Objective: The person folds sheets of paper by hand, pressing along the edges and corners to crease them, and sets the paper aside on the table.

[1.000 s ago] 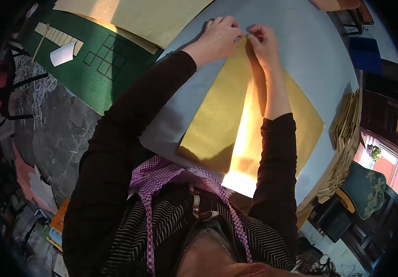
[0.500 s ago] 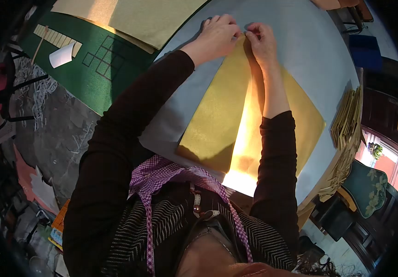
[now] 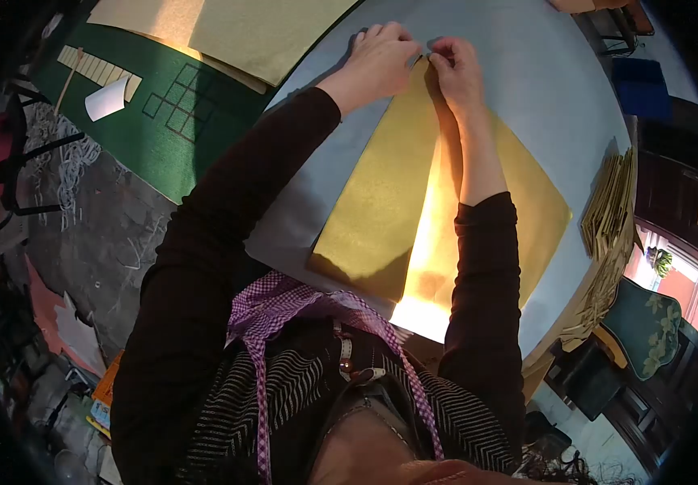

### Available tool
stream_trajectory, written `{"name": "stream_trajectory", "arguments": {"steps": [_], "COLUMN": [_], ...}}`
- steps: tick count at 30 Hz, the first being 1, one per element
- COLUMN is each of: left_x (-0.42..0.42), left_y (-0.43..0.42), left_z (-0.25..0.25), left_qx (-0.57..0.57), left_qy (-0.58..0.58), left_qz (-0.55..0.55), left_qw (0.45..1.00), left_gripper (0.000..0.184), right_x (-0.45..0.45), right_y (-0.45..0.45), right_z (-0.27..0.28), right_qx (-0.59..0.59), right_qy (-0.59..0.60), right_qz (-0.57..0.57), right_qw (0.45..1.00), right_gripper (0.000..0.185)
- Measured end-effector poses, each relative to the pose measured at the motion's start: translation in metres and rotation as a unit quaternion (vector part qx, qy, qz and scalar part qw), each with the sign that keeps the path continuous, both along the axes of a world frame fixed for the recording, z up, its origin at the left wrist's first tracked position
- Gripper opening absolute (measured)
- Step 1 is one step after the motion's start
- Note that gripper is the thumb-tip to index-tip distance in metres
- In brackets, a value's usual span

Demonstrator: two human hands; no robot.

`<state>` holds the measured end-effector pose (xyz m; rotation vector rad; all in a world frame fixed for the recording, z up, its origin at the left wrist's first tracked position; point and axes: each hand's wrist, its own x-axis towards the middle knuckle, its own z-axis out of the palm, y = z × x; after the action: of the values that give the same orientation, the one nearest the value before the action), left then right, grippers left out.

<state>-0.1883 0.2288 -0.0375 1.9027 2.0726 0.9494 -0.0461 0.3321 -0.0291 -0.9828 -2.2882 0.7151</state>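
Observation:
A large sheet of yellow paper [image 3: 377, 198] lies on the pale blue-grey table [image 3: 555, 89], its left part folded over toward a narrow top corner. At that corner my left hand [image 3: 378, 65] rests with bent fingers, thumb and fingertips on the paper's tip. My right hand [image 3: 458, 74] pinches the same tip from the right, thumb against curled fingers. The right forearm lies over the paper, whose right part spreads out beyond it. Bright sunlight falls on the lower middle of the sheet.
A stack of large yellowish sheets [image 3: 260, 36] lies at the upper left, beside a green board [image 3: 147, 149] with a drawn grid, a curled white paper [image 3: 106, 99] and a thin stick [image 3: 68, 81]. Folded paper pieces [image 3: 608, 198] line the right edge. A chair [image 3: 647, 327] stands lower right.
Both hands have shifted very slightly up and left at the paper's tip, still close together. The paper's top corner has moved a little with them.

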Motion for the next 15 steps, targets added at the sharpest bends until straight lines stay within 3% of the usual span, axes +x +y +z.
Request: {"name": "stream_trajectory", "arguments": {"steps": [6, 11, 15], "left_x": [0.003, 0.012, 0.016], "left_y": [-0.011, -0.022, -0.020], "left_z": [0.004, 0.008, 0.007], "left_qx": [0.067, 0.117, 0.124], "left_qy": [-0.002, 0.142, 0.170], "left_qz": [-0.004, -0.057, -0.026], "left_qw": [0.998, 0.981, 0.977], "left_gripper": [0.031, 0.022, 0.021], "right_x": [-0.002, -0.001, 0.000], "right_y": [-0.002, 0.002, 0.002], "right_z": [0.001, -0.003, -0.004], "right_qx": [-0.007, 0.024, 0.036], "right_qy": [0.036, 0.033, 0.040], "right_qz": [0.000, 0.003, 0.012], "right_qw": [0.999, 0.999, 0.998], "right_gripper": [0.016, 0.015, 0.015]}}
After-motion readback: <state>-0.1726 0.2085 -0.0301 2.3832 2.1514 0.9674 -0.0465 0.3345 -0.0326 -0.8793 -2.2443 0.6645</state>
